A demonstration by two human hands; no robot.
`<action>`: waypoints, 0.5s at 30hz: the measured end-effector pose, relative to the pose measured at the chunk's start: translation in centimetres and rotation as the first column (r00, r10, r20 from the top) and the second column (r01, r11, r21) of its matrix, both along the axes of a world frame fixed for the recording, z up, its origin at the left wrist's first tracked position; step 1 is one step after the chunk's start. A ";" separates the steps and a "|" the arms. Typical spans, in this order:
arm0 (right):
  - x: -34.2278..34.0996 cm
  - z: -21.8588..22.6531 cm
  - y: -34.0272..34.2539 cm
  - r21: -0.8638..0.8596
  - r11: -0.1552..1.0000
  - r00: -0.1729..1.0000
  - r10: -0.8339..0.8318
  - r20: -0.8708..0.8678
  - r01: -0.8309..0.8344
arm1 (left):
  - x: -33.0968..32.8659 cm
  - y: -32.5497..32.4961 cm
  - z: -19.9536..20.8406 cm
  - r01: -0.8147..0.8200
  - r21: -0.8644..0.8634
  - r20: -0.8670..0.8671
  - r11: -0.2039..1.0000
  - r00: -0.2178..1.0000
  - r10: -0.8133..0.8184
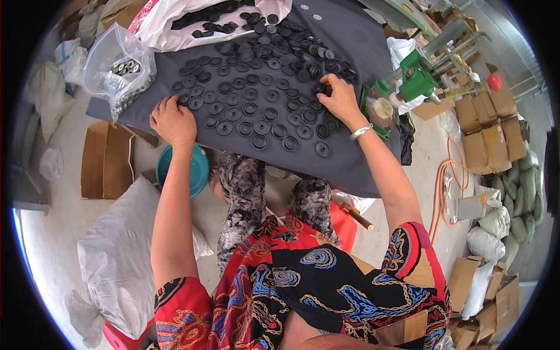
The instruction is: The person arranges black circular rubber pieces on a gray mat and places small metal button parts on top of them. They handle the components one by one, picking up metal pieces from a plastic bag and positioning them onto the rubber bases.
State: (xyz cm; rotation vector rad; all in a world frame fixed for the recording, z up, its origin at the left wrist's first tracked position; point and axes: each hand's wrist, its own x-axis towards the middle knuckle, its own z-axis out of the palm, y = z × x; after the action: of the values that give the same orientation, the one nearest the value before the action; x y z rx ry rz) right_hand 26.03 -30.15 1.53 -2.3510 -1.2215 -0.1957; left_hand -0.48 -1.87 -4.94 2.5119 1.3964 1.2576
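A worktop (350, 163) spans both hands: the left hand (174, 123) curls at its left edge, grip unclear; the right hand (341, 103) pinches a black piece (321, 89). Between them lie scattered black discs (262, 126), piled farther off.

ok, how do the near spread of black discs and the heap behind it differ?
Layering: the near spread lies mostly in one layer; the heap is piled and overlapping.
Visibility: most discs in the near spread show whole; many in the heap are partly covered.
Place: the heap adjoins the pale pink bag; the near spread doesn't.
Shared: black, round, on grey cloth.
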 end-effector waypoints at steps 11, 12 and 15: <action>-0.9 1.7 0.8 -0.093 0.995 0.985 0.045 0.164 -0.030 | 0.0 0.1 0.1 -0.012 0.036 -0.013 0.999 1.000 0.012; -0.9 1.7 0.6 -0.065 0.996 0.977 0.067 0.201 -0.054 | 0.0 -0.1 0.1 -0.011 0.032 -0.006 0.999 1.000 0.011; -1.2 1.9 0.5 -0.076 0.992 0.941 0.124 0.314 -0.106 | 0.0 0.1 0.2 -0.014 0.040 -0.028 0.999 0.999 0.015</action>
State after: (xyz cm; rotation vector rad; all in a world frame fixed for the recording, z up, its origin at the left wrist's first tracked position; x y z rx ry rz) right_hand 24.82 -29.69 3.41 -2.3504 -1.5291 -0.5243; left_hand -0.50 -1.79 -4.70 2.5599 1.4119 1.2704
